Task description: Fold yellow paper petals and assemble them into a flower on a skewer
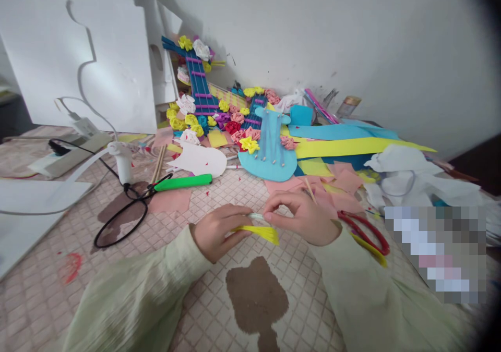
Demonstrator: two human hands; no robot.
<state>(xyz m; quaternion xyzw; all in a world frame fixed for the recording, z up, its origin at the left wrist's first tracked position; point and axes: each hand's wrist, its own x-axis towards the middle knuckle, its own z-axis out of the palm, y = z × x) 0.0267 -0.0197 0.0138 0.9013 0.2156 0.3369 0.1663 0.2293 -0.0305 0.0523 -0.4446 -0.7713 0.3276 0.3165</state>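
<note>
My left hand (224, 230) is closed round a gathered strip of yellow paper (263, 233), whose pleated end fans out to the right. A thin whitish strand (256, 216) runs from the left fingers to my right hand (300, 216), where thumb and index finger pinch its end. Both hands are raised near the middle of the table, their fingertips a short gap apart. Beyond them lies a light blue paper guitar shape (270, 151) with strings and a yellow paper flower (249, 144).
Red-handled scissors (366, 232) lie right of my right hand. A green cutter (183, 182), black-handled scissors (121, 221) and a glue gun (124, 164) are at left. Pink paper squares (170, 201), decorated blue guitars (200, 88) and crumpled white paper (403, 167) sit further back.
</note>
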